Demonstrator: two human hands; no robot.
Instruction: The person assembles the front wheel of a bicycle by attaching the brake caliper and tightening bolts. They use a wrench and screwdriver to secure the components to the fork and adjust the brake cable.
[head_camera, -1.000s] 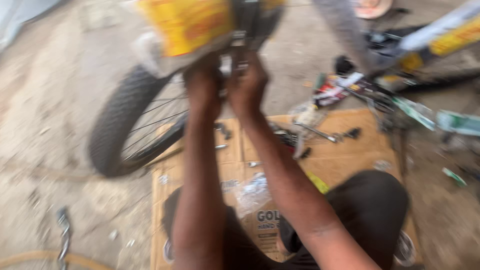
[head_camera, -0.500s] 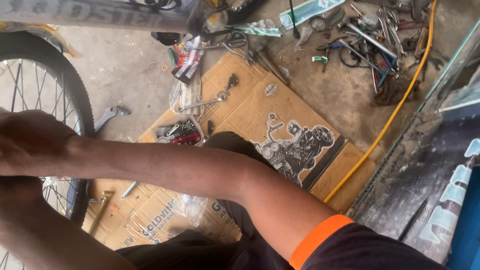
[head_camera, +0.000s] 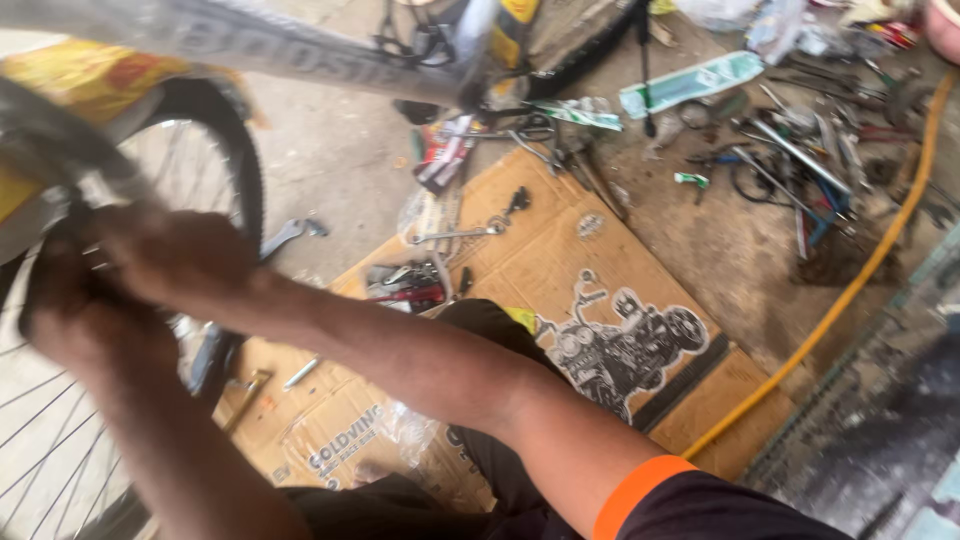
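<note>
A bicycle wheel (head_camera: 243, 190) with a black tyre and thin spokes fills the left side, under a grey frame tube (head_camera: 290, 55) with yellow wrapping. My right hand (head_camera: 175, 258) and my left hand (head_camera: 75, 325) are close together, both blurred, with fingers closed on the dark tyre and the parts next to it at the wheel's near side. My right arm, in an orange-edged sleeve, reaches across from the lower right. What lies under my fingers is hidden by blur.
Flattened cardboard (head_camera: 620, 260) lies on the concrete floor, with a spanner (head_camera: 455, 235), small tools and plastic bags on it. A heap of tools (head_camera: 800, 160) lies at the upper right. A yellow hose (head_camera: 850, 290) runs along the right.
The view has swung back toward the left and the wheel. My hands have moved up and right in view, still together on the wheel. The earliest frame showed them raised at the fork.
</note>
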